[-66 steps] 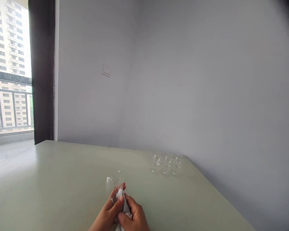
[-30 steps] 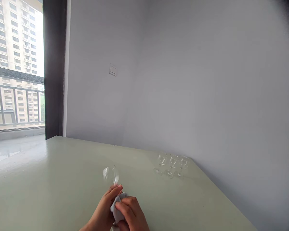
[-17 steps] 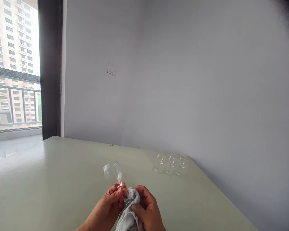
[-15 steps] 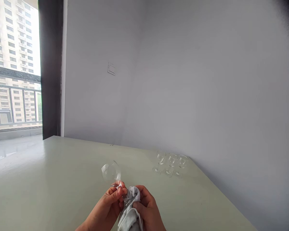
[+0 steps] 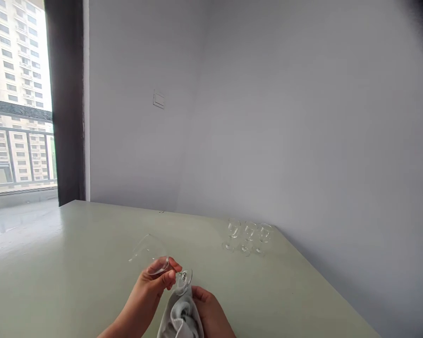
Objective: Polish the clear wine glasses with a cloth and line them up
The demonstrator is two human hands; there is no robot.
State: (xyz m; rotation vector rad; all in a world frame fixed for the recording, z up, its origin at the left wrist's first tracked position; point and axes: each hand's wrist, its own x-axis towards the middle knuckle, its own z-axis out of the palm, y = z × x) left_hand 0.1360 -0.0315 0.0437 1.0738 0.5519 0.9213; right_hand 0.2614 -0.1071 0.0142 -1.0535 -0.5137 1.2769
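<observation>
A clear stemmed wine glass (image 5: 148, 251) lies tilted in my left hand (image 5: 155, 281), its bowl pointing up and to the left. The fingers are closed around it near the stem. Its round foot (image 5: 185, 280) sticks out to the right, just above a grey cloth (image 5: 181, 317). My right hand (image 5: 211, 307) grips that bunched cloth, which touches or nearly touches the lower edge of the foot. Part of the right hand's fingers is hidden behind the cloth.
Three clear stemmed glasses (image 5: 248, 234) stand upright in a row near the far right corner of the pale green table (image 5: 102, 263). Grey walls (image 5: 285, 117) rise behind it. To the left are a dark frame (image 5: 68, 103) and a bright window.
The glass has tipped further left, and its foot now shows clear of the cloth. My right hand and the cloth have moved slightly down. The view has shifted a little.
</observation>
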